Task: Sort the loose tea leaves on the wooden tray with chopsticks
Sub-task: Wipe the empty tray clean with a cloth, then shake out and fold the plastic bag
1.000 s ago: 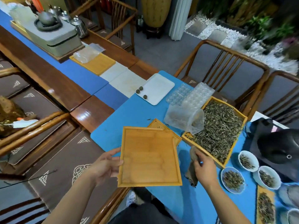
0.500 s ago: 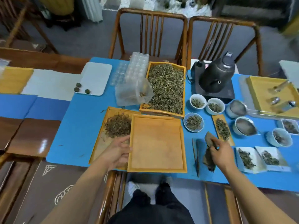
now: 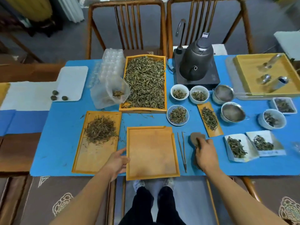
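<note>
Three wooden trays: one empty tray (image 3: 152,151) at the mat's (image 3: 56,143) near edge, now beside rather than overlapping the loose-leaf tray (image 3: 90,159); one full tray (image 3: 145,82) behind. Two chopsticks (image 3: 182,151) lie unheld. Left hand (image 3: 117,163) rests loosely open on the empty tray; right hand (image 3: 205,154) grips a brown cloth (image 3: 195,138).

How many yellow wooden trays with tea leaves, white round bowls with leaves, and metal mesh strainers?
Yellow wooden trays holding tea leaves: 3
White round ceramic bowls holding leaves: 4
Round metal mesh strainers: 2
Total: 9
</note>
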